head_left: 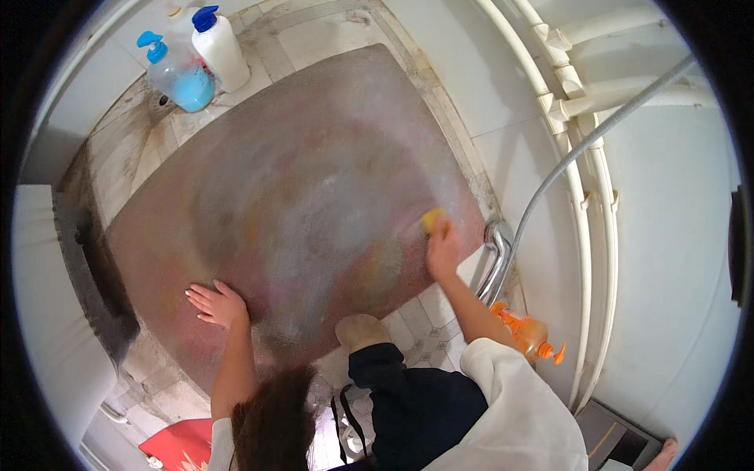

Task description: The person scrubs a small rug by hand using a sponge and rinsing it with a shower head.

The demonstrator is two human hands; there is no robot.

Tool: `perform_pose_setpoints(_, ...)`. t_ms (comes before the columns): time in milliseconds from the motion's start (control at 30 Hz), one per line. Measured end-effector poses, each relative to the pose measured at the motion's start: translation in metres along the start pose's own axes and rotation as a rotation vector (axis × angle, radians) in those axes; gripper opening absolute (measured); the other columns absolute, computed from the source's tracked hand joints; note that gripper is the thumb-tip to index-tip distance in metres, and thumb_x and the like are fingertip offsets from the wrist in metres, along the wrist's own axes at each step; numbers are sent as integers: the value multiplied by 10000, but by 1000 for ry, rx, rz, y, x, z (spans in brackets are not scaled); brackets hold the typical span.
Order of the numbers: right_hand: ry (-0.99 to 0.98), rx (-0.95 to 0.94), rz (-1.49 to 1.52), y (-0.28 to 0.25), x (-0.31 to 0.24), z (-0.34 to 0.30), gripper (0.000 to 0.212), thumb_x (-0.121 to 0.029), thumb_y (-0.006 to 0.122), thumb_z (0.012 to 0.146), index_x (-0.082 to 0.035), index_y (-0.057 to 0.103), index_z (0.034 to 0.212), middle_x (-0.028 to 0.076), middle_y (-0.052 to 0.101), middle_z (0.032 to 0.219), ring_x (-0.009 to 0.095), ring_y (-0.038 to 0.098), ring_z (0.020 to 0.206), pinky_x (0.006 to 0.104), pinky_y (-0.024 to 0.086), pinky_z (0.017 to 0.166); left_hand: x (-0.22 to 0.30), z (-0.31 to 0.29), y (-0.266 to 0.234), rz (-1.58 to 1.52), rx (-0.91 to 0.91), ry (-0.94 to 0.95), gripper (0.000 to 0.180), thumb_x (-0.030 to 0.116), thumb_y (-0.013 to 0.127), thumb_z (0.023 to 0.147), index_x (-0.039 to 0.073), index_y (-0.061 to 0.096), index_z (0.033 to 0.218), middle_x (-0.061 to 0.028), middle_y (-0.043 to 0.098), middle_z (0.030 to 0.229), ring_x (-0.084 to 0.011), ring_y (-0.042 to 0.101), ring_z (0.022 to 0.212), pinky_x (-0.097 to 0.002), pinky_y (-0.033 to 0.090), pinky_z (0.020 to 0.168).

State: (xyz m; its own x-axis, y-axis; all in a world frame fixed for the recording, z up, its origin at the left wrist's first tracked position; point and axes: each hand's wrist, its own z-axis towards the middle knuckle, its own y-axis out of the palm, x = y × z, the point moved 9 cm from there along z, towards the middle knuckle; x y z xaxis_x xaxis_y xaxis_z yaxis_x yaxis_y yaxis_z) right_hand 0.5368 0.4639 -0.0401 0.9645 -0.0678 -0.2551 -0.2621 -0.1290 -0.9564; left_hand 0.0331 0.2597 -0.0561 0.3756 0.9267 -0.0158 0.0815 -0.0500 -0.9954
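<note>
A large worn mat (314, 188), mottled brown, grey and reddish, lies spread over the tiled floor in front of me. My right hand (444, 250) is closed around a yellow sponge (431, 220) and presses it to the mat near its right edge. The fingers are slightly smeared by motion. Flat on the mat's lower left part rests my left hand (217, 304), its fingers stretched out and nothing in it. Pale greyish streaks curve across the mat's middle.
Pump bottles stand at the back left: one clear with blue liquid (192, 88), one white with a blue pump (221, 53). Right of the mat are a chrome fixture (496, 255), a grey hose (581, 145), an orange pump bottle (528, 330) and white wall pipes (577, 204).
</note>
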Motion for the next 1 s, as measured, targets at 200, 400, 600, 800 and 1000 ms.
perform_pose_setpoints(200,-216,250,-180,-16,-9,-10,580,-104,519,757,-49,289,1287,257,364,1191,396,407,1011,449,327,871,-28,9,-1,-185,-123,73,644,451,324,869,78,119,1352,-141,67,1411,-284,95,1299,-525,103,1001)
perform_pose_setpoints(400,-362,189,-96,15,-90,-80,572,-112,530,747,-59,314,1274,243,349,1200,399,360,1067,460,304,898,-66,-7,-78,-107,-250,548,633,391,372,867,85,104,1353,-158,132,1392,-302,165,1277,-478,152,1007)
perform_pose_setpoints(600,-782,84,-45,53,-190,-135,491,-125,518,759,-45,382,1224,245,375,1166,391,384,1036,478,322,872,-125,-51,-157,-109,-239,765,647,298,452,843,44,125,1341,-190,192,1365,-361,227,1236,-457,198,991)
perform_pose_setpoints(800,-346,-96,299,40,-181,-64,390,-210,423,850,-13,414,1186,260,441,1096,400,430,977,467,345,840,-222,-64,-121,-412,-108,349,628,217,458,847,-28,129,1322,-242,205,1345,-366,209,1244,-402,190,1006)
perform_pose_setpoints(1000,-664,64,91,58,-254,-131,550,-74,519,752,-64,324,1266,242,443,1102,390,453,940,459,360,800,-230,-68,-70,-560,-118,203,653,261,464,844,-41,129,1315,-271,222,1324,-379,228,1230,-409,190,1008)
